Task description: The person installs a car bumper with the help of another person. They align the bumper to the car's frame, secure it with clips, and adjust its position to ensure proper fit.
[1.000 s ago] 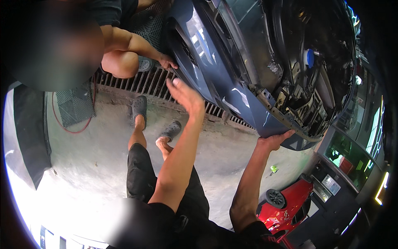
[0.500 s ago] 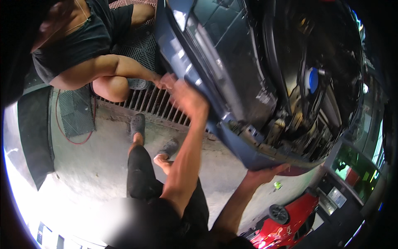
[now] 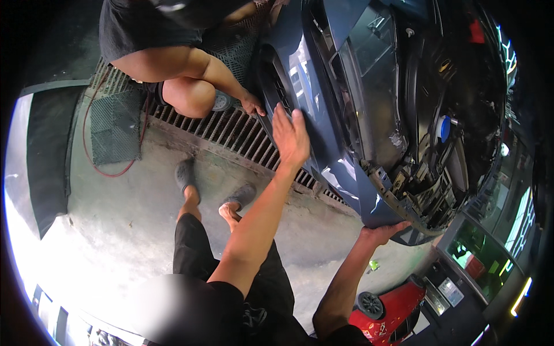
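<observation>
Grey concrete floor (image 3: pixel 130 210) with 1 dark mat (image 3: pixel 117 137), 1 red hose (image 3: pixel 112 175), 1 small green object (image 3: pixel 374 265).

floor (image 3: pixel 86 248) blown out lower left | engine bay (image 3: pixel 461 75) dim | bumper (image 3: pixel 372 205) glinting | edges dark, bent

Left hand (image 3: pixel 291 138) now sharp, fingers up in front of the blue bumper (image 3: pixel 358 179)

Half a second ago: left hand blurred, fingers angled up-left and overlapping the co-worker's hand (image 3: pixel 252 105) in view. Now: fingers point upward, the two hands just beside each other, the co-worker's uncovered. Contact between left hand and bumper: cannot tell.

Whole view shifted too. Bumper sits farther right than half a second ago. Co-worker's dark shirt (image 3: pixel 144 29) fills the upper left, where a blurred head loomed a second ago. Red car (image 3: pixel 389 311) lower in frame.
</observation>
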### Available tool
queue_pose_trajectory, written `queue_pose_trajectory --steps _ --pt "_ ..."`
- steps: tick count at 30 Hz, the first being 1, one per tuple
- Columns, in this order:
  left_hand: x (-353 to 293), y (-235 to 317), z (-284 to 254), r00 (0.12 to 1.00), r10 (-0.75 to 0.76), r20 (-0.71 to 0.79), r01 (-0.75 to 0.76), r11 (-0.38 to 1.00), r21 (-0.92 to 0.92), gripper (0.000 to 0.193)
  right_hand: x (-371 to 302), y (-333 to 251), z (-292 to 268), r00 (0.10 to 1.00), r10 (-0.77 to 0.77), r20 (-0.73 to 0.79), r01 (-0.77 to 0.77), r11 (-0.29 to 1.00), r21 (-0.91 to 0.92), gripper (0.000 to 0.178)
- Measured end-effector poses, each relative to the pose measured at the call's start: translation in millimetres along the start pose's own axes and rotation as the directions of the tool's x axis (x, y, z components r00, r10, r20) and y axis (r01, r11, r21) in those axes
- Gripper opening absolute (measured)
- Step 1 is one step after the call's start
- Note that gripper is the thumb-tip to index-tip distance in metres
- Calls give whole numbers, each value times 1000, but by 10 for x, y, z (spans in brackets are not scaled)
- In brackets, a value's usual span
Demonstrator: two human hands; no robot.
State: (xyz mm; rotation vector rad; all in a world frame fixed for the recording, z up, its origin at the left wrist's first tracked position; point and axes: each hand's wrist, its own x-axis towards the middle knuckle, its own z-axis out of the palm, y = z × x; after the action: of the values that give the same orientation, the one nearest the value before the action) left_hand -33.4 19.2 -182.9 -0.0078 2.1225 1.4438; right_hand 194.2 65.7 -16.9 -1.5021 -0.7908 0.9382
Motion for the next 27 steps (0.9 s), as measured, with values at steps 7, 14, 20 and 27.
queue_pose_trajectory --steps 7,14,20,27 --pt "-857 -1541 -1480 958 -178 226 109 952 287 70 317 179 -334 989 31 146 -46 994 102 88" --pt "-983 -2996 -2882 884 -197 423 -97 810 578 66 475 254 -485 991 -88 104 81 994 69 84" --pt "81 -2239 -2451 674 443 592 -673 699 243 44 408 291 -457 995 -88 -52 96 978 187 86" --pt "487 -718 -1148 -164 874 457 -982 -99 -163 43 648 515 -563 947 -253 -198 307 894 327 69"
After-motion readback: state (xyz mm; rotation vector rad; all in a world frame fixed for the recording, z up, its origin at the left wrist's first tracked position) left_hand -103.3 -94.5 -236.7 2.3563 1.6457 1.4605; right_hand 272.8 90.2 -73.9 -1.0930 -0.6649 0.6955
